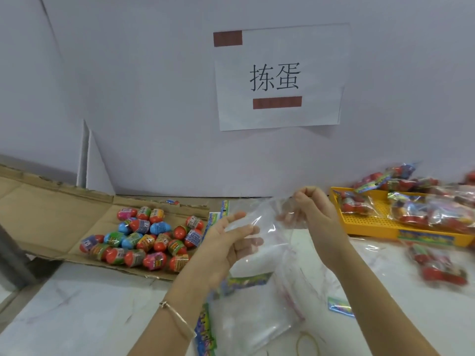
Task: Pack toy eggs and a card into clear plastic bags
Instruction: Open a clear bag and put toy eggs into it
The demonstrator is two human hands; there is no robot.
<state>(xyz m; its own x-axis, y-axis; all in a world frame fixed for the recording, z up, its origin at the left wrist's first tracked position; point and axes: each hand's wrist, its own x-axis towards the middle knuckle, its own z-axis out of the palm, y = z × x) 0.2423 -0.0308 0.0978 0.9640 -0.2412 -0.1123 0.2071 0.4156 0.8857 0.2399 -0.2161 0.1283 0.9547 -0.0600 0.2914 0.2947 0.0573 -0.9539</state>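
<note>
A: So, where's the bag?
B: Thin clear plastic bag is up off the white marble-look table, spread between both hands. Top edge pinched in right hand, fingers curled. Other side gripped by left hand, thumb in front, fingers behind the film.
A: Eggs? Card?
B: Small red, blue and green plastic toy eggs sit piled on flattened brown cardboard, left. Colourful printed paper card lies on the table under the bag. Yellow perforated plastic tray at right holds filled bags.
</note>
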